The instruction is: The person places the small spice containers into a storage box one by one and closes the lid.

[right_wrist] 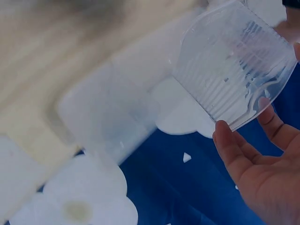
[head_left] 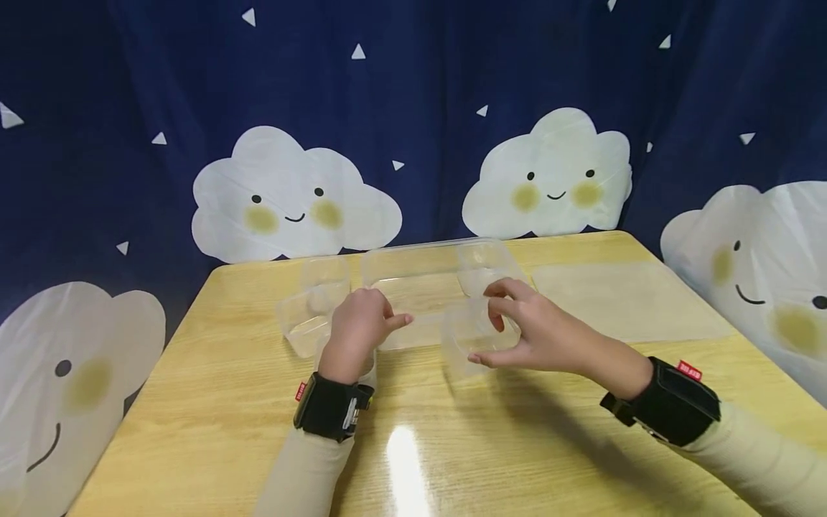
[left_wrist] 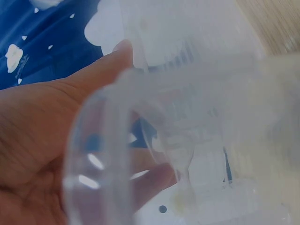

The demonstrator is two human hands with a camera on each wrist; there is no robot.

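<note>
My head view is evenly bright and sharp, with a white glare streak on the table (head_left: 403, 459) just nearer me than my wrists. Soft shadows fall under both forearms. The table's edges bow slightly. Both wrist views are blurred, the clear container (left_wrist: 187, 117) washed-out and milky.

The head view looks forward and down over the wooden table (head_left: 213, 402) toward the blue cloud curtain (head_left: 413, 108). Each wrist view sits very close to its own hand, filled by clear plastic containers (right_wrist: 234, 70). All three share those containers and patches of curtain.
</note>
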